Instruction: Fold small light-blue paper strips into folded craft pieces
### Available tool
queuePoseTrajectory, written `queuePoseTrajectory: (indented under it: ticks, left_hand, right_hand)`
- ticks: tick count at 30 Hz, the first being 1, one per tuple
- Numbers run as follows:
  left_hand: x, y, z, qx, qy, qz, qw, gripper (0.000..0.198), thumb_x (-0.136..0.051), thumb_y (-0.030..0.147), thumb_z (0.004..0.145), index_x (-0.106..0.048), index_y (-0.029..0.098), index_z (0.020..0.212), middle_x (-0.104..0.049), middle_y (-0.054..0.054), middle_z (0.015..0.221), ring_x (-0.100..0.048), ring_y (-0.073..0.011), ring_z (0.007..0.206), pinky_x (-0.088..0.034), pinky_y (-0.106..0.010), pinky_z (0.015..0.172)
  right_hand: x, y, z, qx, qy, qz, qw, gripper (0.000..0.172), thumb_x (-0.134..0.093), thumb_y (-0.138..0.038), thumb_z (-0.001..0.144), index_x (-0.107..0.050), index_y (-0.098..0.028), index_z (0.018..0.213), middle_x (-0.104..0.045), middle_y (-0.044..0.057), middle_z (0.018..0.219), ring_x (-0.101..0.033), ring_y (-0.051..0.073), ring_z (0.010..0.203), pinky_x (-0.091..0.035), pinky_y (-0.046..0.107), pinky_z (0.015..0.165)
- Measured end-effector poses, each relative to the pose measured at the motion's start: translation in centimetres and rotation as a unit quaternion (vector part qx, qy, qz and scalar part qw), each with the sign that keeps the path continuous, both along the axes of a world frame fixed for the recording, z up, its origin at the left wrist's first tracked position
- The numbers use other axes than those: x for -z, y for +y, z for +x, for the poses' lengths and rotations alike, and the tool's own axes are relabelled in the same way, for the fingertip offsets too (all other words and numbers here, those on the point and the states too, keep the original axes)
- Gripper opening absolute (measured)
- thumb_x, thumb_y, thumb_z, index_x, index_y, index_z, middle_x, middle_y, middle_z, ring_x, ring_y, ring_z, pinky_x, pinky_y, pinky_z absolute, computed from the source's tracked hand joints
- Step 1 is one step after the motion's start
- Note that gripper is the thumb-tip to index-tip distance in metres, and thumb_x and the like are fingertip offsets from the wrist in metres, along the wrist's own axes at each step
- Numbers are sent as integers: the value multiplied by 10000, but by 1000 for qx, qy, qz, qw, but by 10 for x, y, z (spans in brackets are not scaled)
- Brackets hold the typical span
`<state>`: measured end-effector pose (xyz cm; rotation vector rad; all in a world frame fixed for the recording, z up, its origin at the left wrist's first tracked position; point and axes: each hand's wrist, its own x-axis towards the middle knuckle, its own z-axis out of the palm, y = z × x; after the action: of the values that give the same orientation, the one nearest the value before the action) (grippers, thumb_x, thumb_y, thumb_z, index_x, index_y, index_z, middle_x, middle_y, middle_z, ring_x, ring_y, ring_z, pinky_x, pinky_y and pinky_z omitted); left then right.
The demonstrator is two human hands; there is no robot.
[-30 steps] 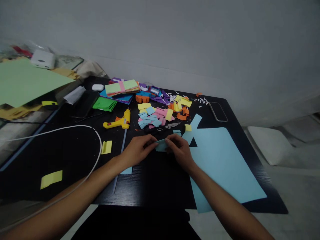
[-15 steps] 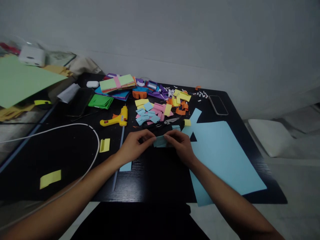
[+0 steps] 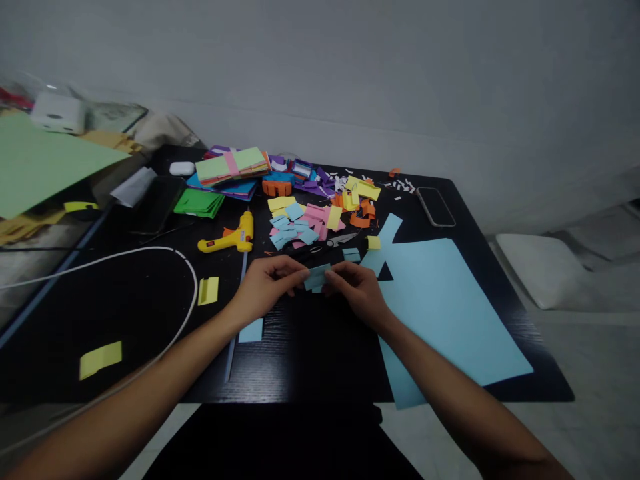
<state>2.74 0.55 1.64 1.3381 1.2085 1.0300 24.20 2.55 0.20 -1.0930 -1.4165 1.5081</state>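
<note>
Between my two hands is a small light blue piece of paper point(image 3: 317, 275), folded or layered, over the middle of the black table point(image 3: 300, 360). My left hand point(image 3: 270, 280) pinches its left end with thumb and fingertips. At the other end my right hand point(image 3: 356, 288) pinches it the same way. Just beyond my hands lie scissors point(image 3: 333, 243) and another small folded blue paper point(image 3: 351, 255). A small yellow paper point(image 3: 373, 243) lies near my right fingers. A large light blue sheet point(image 3: 445, 307) spreads partly under my right forearm, and a blue paper rectangle point(image 3: 251, 331) lies by my left wrist.
A yellow glue gun point(image 3: 230, 235) and heaped paper pieces point(image 3: 295, 225) lie beyond my hands. A white cable point(image 3: 193, 280) loops across the left side. Folded yellow papers point(image 3: 101, 360) lie there too. A phone point(image 3: 435, 207) rests at the back right.
The blue paper has tilted up a little between my fingers, its right end higher, and more of its face shows. Both hands keep their pinch on it. The view has shifted slightly.
</note>
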Motion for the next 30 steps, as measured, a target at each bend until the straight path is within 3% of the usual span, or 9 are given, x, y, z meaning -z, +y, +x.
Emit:
queuePoseTrajectory:
  ticks: [6,13,17,20,24,26,28,30]
  left_hand:
    - [-6,3,-2,11,-18,-48,999,209,-783,363,826,-785,155,841,-744,-37,691,-626,-123,546,-547,-250,532]
    - [1,6,-2,5,-79,-134,988,232,-816,361,777,-748,139,766,-721,-46,669,-656,-141,590,-547,-242,523]
    - [1,7,-2,41,-91,-161,982,211,-812,330,777,-714,147,740,-692,-23,653,-631,-119,563,-539,-231,519]
    - [1,7,-2,31,-94,-171,980,209,-800,317,777,-686,149,728,-670,-12,647,-590,-100,533,-513,-216,496]
    - [1,6,-1,3,-132,-203,970,229,-765,299,770,-604,169,673,-602,13,612,-526,-83,504,-458,-202,465]
    - [1,6,-1,14,-146,-226,963,243,-749,301,775,-567,179,669,-577,19,604,-499,-82,489,-434,-209,455]
    - [1,5,0,41,-123,-221,967,259,-723,330,807,-551,185,680,-573,15,604,-497,-92,486,-434,-225,461]
    - [0,2,1,48,-37,-150,987,281,-680,377,871,-562,185,704,-586,9,616,-522,-108,510,-447,-242,494]
  right_hand:
    - [-4,0,0,-5,13,-32,999,372,-830,-562,817,-749,-198,822,-752,22,690,-711,169,603,-622,314,631]
    - [0,1,-1,5,34,-75,997,378,-869,-561,768,-768,-203,833,-762,25,692,-725,176,598,-644,330,616]
    - [5,0,-2,21,29,-60,998,387,-868,-526,782,-757,-214,982,-748,6,695,-724,181,603,-644,348,633]
    - [4,-4,-1,48,-9,45,998,364,-806,-485,866,-726,-247,1130,-773,31,857,-756,206,742,-651,384,731]
    - [0,-9,0,11,-111,283,953,287,-845,-341,839,-782,-300,1116,-699,94,1344,-667,298,1248,-562,503,1064]
    - [1,-10,0,-4,-131,343,930,205,-824,-277,859,-806,-317,1060,-723,81,1312,-669,294,1245,-542,516,1088]
    - [3,-10,0,4,-124,360,925,137,-772,-239,910,-816,-316,1015,-781,66,1154,-728,265,1106,-590,479,1002]
    - [5,-10,-1,17,-116,351,929,117,-740,-236,942,-818,-308,993,-806,49,1007,-757,241,953,-623,434,889]
